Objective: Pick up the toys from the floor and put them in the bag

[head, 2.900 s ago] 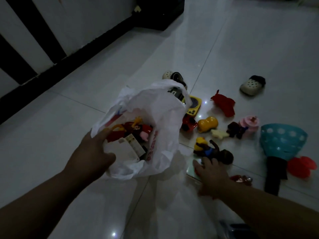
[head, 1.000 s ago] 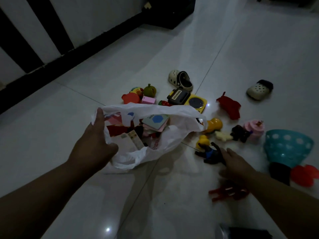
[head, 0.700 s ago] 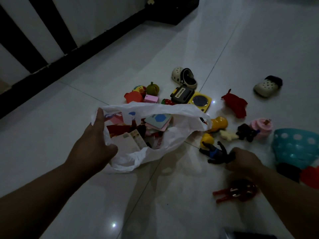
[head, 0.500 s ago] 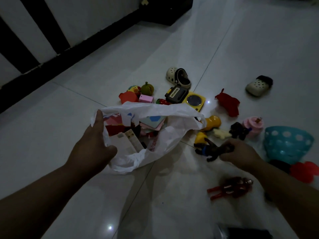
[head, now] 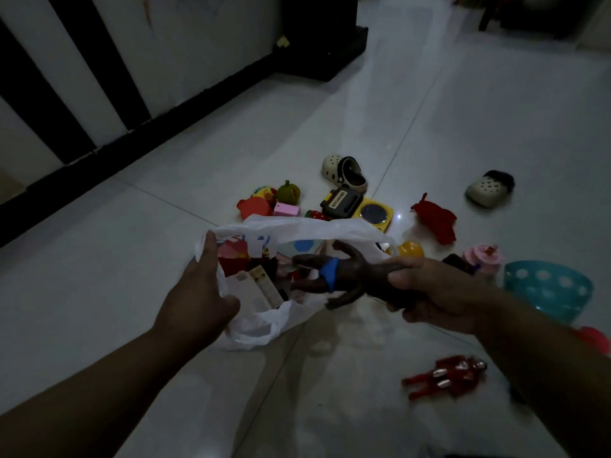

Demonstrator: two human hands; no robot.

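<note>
A white plastic bag (head: pixel 297 228) lies open on the tiled floor, with several toys and cards inside. My left hand (head: pixel 198 292) grips its near left rim and holds the mouth open. My right hand (head: pixel 426 292) is shut on the head end of a dark doll with blue shorts (head: pixel 334 276). The doll hangs horizontally over the bag's mouth, legs pointing left. A red action figure (head: pixel 446 376) lies on the floor below my right forearm. Beyond the bag lie a red toy (head: pixel 434 218), a yellow toy stove (head: pixel 373 213), a yellow duck (head: pixel 411 249) and a pink cupcake toy (head: pixel 482 256).
A teal dotted bowl-shaped toy (head: pixel 549 292) stands at the right. Two small clog shoes (head: pixel 345 170) (head: pixel 489 193) lie farther back. Small fruit and block toys (head: pixel 274 201) cluster behind the bag. A black-and-white wall with dark skirting (head: pixel 99 153) runs along the left.
My right hand has lifted the dark doll off the floor and carried it left, over the bag's mouth. My left hand still holds the bag rim.
</note>
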